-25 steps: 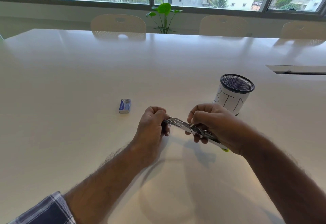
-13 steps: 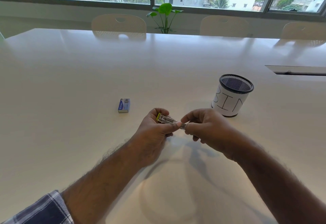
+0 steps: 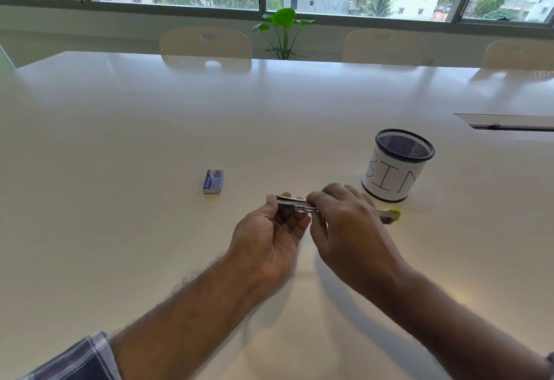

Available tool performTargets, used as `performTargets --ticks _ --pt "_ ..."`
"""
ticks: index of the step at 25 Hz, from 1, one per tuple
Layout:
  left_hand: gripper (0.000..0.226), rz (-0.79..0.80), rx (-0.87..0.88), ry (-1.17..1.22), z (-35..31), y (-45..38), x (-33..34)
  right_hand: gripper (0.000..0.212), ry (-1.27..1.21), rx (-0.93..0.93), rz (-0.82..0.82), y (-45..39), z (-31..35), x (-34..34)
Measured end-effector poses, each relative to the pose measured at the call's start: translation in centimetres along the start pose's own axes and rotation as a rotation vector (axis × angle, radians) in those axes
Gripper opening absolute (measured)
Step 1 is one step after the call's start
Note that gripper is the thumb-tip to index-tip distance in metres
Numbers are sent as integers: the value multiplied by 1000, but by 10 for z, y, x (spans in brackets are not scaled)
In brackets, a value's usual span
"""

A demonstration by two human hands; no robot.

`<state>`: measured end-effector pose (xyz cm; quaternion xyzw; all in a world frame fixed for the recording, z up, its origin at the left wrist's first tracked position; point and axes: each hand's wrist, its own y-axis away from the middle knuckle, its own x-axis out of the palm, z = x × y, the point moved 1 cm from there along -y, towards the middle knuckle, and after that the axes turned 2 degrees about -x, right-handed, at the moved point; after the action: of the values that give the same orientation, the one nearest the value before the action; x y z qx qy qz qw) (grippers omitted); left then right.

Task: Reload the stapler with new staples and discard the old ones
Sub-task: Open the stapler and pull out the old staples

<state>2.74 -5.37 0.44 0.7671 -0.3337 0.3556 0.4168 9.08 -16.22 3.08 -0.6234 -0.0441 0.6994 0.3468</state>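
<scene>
One head-worn view — looking forward and down, close over the table (image 3: 150,140).

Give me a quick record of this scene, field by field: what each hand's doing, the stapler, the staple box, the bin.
left hand: cradles the stapler's metal end
right hand: grips the stapler from above
stapler: held just above the table, yellow-green end sticking out to the right
staple box: blue, lying on the table, left of the hands, untouched
bin: mesh cup labelled BIN, upright, right of the hands
old staples: not visible
</scene>
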Motion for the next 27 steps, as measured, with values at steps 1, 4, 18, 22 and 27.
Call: performTargets --ticks 1,4,18,22,27 --pt "31 12 -27 49 1 1 0 14 75 -56 -30 4 -1 2" --pt "26 48 -28 -5 2 3 -3 20 41 -58 -77 11 -9 8" --pt "27 117 12 -29 2 8 -2 22 -157 41 -149 7 -15 12" --pt "22 143 -6 -22 6 10 -1 14 -161 87 -207 5 -15 13" --pt "20 108 0 -44 6 8 -2 17 -138 94 -196 4 -16 14"
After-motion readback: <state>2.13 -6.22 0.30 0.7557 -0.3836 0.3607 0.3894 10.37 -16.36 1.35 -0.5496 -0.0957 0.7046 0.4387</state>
